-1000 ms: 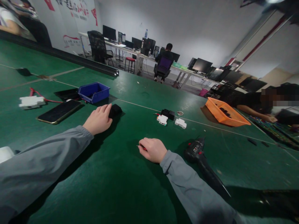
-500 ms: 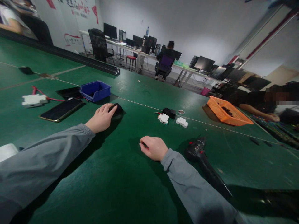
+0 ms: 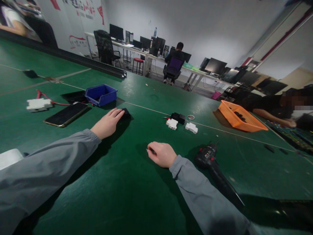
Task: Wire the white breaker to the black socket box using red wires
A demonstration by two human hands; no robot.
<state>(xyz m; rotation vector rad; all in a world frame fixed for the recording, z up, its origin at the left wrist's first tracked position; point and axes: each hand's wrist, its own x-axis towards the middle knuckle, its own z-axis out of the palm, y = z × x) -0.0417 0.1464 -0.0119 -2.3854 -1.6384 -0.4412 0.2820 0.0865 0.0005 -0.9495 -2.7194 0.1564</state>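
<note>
My left hand [image 3: 107, 124] reaches forward with its fingers over a small black block [image 3: 126, 114] on the green table, gripping its near side. The fingers hide part of that block. Nearer to me, my right hand [image 3: 162, 154] rests on the table with its fingers curled together. A tiny thin tip shows at the fingertips; what the hand holds is otherwise hidden. Beyond it lie two white circuit-breaker-like modules, one on the left [image 3: 172, 123] and one on the right [image 3: 191, 127]. A black module [image 3: 178, 118] with a short red wire sits behind them.
Right of my right forearm lies a black power screwdriver [image 3: 207, 158]. An orange basket [image 3: 241, 117] with dark parts stands farther right, near another person's arm. On the left are a blue bin [image 3: 107, 97], a phone [image 3: 66, 115] and a white module [image 3: 39, 104] with red wires.
The view has shifted slightly. My left fingers have slid farther over the black block. A bit of red seen earlier in my right hand is now hidden; that hand stays in place.
</note>
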